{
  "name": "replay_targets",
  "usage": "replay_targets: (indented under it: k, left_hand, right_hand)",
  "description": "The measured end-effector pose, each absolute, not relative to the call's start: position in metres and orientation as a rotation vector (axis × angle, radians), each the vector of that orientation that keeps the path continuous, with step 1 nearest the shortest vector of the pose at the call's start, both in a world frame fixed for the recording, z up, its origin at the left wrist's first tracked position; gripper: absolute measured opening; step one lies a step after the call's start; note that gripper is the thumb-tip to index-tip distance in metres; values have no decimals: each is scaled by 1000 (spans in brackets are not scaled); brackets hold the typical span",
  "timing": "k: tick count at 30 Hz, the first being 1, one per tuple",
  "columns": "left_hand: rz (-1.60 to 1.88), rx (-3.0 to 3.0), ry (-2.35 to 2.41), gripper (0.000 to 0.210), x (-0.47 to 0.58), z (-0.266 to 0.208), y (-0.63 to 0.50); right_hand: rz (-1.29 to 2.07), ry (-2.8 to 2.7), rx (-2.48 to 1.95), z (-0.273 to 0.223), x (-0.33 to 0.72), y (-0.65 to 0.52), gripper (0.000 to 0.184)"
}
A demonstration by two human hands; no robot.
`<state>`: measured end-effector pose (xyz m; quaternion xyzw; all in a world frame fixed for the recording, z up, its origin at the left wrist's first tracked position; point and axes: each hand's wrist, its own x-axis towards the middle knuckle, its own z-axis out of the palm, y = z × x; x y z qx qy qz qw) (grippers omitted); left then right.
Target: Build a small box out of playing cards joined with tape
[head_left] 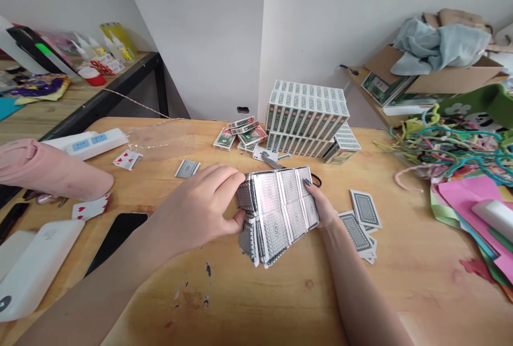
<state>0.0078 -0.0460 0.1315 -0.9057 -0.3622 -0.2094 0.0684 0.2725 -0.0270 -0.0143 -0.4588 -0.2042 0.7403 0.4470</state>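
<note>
A box-like piece built from folded playing cards (pixel 276 212), grey patterned backs outward, is held up over the table between both hands. My left hand (pixel 208 201) pinches its left end, thumb below and fingers above. At the right end my right hand (pixel 320 204) grips it, thumb on the front face and the other fingers hidden behind. The lower left edges of the piece flare apart. Behind it lie scissors (pixel 272 162), partly covered, beside an ace of spades card (pixel 262 154). Loose cards (pixel 364 209) lie to the right of my right hand.
Stacked card boxes (pixel 306 116) stand at the back, with several more card packs (pixel 242 133) left of them. A phone (pixel 118 239), a power strip (pixel 96 140) and a pink roll (pixel 56 169) are on the left. Yarn (pixel 457 132) and coloured paper (pixel 476 207) lie on the right.
</note>
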Motion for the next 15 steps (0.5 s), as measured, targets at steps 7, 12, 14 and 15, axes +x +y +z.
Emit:
replay_targets:
  k: [7, 12, 14, 15]
  left_hand:
    - [-658, -2769, -1170, 17, 11, 133, -50]
    - [-609, -2716, -1321, 13, 15, 138, -57]
    - [-594, -2701, -1401, 12, 16, 139, -58]
    - [-589, -2700, -1451, 12, 17, 139, -58]
  right_hand:
    - [1781, -521, -1138, -13, 272, -27, 23]
    - [1766, -521, -1138, -13, 272, -27, 24]
    - [1771, -522, -1139, -13, 272, -27, 26]
    - [1775, -523, -1141, -13, 272, -27, 27]
